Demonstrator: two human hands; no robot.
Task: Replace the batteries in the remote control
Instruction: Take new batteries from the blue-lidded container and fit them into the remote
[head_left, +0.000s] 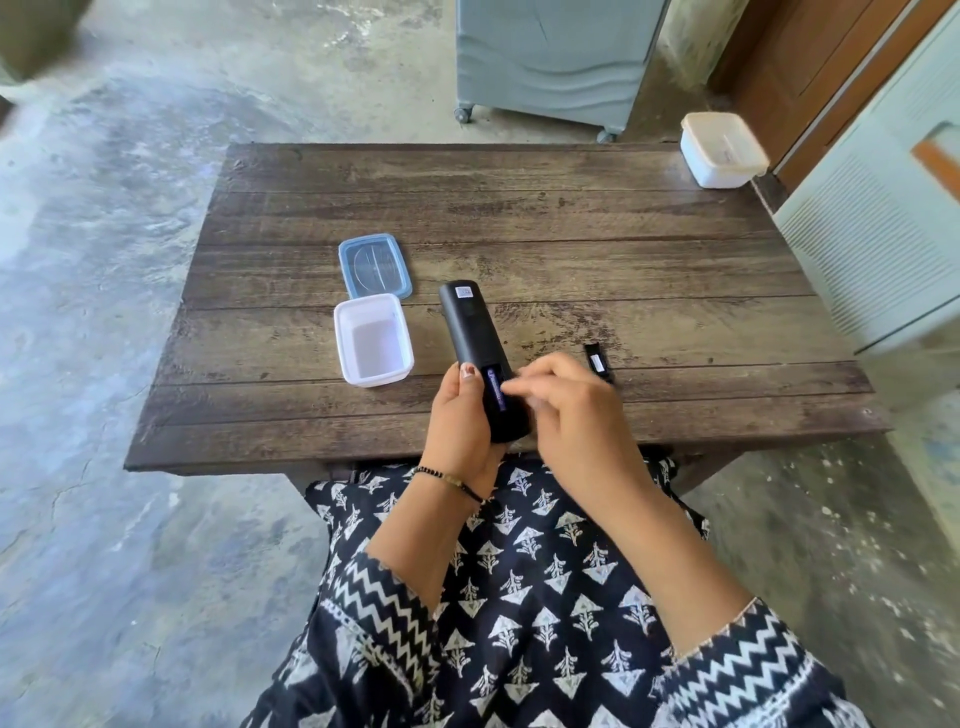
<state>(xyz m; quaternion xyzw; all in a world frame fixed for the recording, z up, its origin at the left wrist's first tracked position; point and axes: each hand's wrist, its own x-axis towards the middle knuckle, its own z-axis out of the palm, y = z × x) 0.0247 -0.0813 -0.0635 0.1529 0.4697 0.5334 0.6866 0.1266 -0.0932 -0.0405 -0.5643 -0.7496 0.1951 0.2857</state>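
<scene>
On the bench (571, 218), left to right:

Blue-rimmed lid (375, 265): it lies flat on the far-left part of the work area, just beyond its tub. Likely you set it there so the tub stays open and within reach.

White tub (373, 340): it sits open just left of the remote, near your left hand. I see nothing inside it, so I judge it the spot for batteries coming out or going in.

Left hand (460, 415): your fingers wrap the near end of the remote from the left, the thumb lying along its left edge. That grasp steadies the body while the other hand works.

Remote control (480, 353): it is face down, the far end pointing away over the bench, the near end raised in your left hand at the bench's near edge. The battery bay is uncovered, facing up, ready for your fingertips.

Battery (495, 392): a purple cell shows in the left side of the bay, between your two hands.

Right hand (569, 402): it hovers over the bay's right side, fingers loosely curled and blurred; I cannot tell whether they pinch a cell.

Battery cover (598, 361): this small black piece lies on the bench just right of your right hand, parked clear until the bay needs closing.

White lidded box (719, 150): it stands at the far-right corner, well apart.
</scene>
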